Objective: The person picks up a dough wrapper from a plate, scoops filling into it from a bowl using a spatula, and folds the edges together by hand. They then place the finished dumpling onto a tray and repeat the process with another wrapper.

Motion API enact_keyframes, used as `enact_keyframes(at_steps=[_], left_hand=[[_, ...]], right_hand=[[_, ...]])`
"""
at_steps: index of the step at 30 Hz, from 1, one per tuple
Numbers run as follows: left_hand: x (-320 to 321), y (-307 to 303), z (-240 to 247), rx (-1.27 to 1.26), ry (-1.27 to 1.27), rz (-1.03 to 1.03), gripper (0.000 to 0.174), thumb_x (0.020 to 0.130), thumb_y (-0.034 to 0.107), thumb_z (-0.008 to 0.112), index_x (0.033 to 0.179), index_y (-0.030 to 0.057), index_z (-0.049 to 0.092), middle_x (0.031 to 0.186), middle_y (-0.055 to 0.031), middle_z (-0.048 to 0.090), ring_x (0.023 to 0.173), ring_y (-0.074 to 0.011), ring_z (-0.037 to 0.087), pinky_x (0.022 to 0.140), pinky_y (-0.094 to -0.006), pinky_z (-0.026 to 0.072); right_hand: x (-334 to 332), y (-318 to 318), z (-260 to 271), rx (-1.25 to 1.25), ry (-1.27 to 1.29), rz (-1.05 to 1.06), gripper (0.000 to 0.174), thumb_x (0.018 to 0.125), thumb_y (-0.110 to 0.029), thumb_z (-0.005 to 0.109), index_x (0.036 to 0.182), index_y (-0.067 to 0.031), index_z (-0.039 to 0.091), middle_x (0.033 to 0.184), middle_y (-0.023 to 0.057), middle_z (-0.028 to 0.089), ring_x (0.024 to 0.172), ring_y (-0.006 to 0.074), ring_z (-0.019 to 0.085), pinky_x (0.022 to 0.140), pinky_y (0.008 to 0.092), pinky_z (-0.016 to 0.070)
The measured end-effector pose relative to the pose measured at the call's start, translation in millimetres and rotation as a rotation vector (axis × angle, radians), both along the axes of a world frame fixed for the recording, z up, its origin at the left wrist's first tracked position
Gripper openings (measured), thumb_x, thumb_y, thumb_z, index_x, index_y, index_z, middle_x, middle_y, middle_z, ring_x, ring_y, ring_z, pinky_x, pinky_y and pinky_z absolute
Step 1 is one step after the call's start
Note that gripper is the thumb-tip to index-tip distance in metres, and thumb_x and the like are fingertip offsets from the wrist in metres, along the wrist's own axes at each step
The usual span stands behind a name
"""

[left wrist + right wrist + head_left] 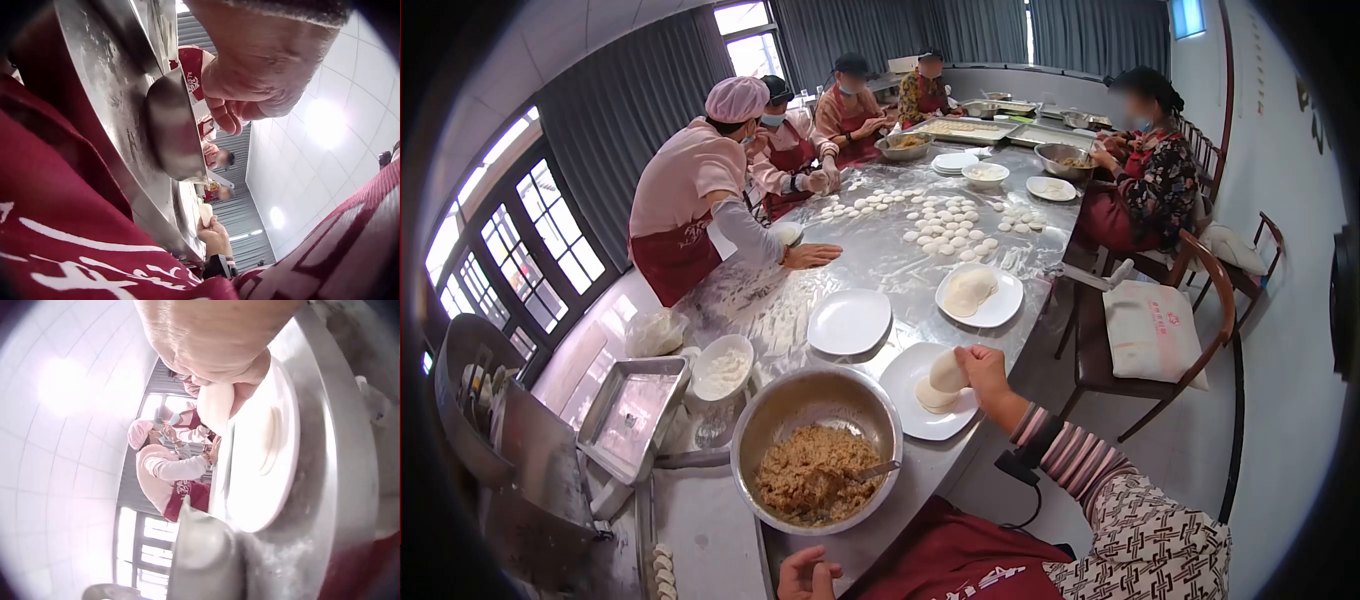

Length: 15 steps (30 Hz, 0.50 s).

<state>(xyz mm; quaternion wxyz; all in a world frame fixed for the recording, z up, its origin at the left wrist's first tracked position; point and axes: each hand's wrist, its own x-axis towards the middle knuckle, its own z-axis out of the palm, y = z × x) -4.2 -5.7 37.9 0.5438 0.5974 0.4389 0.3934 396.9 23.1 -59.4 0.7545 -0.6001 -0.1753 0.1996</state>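
My right hand [988,376] pinches a thin round dumpling wrapper [947,374] between thumb and fingers, raised over a white plate [895,385]. Other wrappers [936,402] lie on that plate, beneath the held one. In the right wrist view the wrapper [215,406] hangs from the fingertips beside the plate. My left hand [808,574] hovers in front of the big steel bowl [745,435], fingers loosely bent, with nothing in them; the left wrist view shows this hand [262,69] near the bowl's rim. Brown minced filling [815,475] sits in the bowl, a metal utensil [878,469] stuck in it.
An empty white plate [850,320] and one holding wrappers [1000,300] stand farther back. A flour bowl [723,368], a steel tray [625,405] and a tray with shaped dumplings [664,575] are at left. Several people in aprons work around the table; a chair [1100,355] stands right.
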Motion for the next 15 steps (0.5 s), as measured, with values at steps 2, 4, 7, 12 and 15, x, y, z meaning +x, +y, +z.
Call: enact_keyframes(at_steps=[2,4,7,12,15], left_hand=[[2,1,6,-0.068,-0.004,-0.056,0.02,0.09,0.003,0.055,0.109,-0.0016,0.058,0.095,-0.0092,0.063,0.079,-0.015,0.061,0.074,-0.0271,0.052],[6,5,9,-0.179,-0.122,-0.134,0.022,0.09,0.003,0.056,0.112,-0.0018,0.057,0.099,-0.0105,0.063,0.082,-0.0163,0.062,0.077,-0.0275,0.0521],[25,9,19,-0.376,-0.367,-0.308,0.026,0.093,0.009,0.056,0.117,-0.0018,0.054,0.108,-0.0137,0.063,0.093,-0.02,0.062,0.084,-0.0303,0.0513],[74,20,30,-0.812,-0.656,-0.494,0.037,0.099,0.027,0.048,0.124,-0.0007,0.049,0.123,-0.0173,0.057,0.114,-0.0258,0.055,0.097,-0.0379,0.0461],[86,26,19,-0.82,-0.942,-0.616,0.041,0.1,0.03,0.043,0.129,0.0006,0.045,0.125,-0.0129,0.055,0.111,-0.0228,0.055,0.095,-0.0373,0.0466]], right_hand=[[6,-5,6,0.116,0.377,0.057,0.014,0.088,-0.01,0.063,0.088,0.0042,0.065,0.079,0.0078,0.067,0.066,0.0153,0.064,0.066,0.0289,0.0551],[13,-7,3,0.184,0.566,0.232,0.011,0.088,-0.004,0.062,0.095,0.0041,0.064,0.086,0.0104,0.067,0.074,0.02,0.068,0.072,0.0335,0.0582],[-16,-17,48,0.331,0.368,0.195,0.01,0.087,0.0,0.062,0.095,0.0041,0.065,0.088,0.0105,0.068,0.078,0.018,0.067,0.072,0.0313,0.0568],[-113,-41,95,0.289,-0.835,0.397,0.019,0.083,0.003,0.06,0.102,0.0016,0.065,0.092,0.0144,0.069,0.082,0.0198,0.068,0.071,0.029,0.0547],[-142,-40,93,0.458,-1.409,0.455,0.024,0.083,-0.014,0.058,0.102,-0.0005,0.063,0.1,0.0145,0.067,0.096,0.028,0.066,0.089,0.0417,0.0523]])
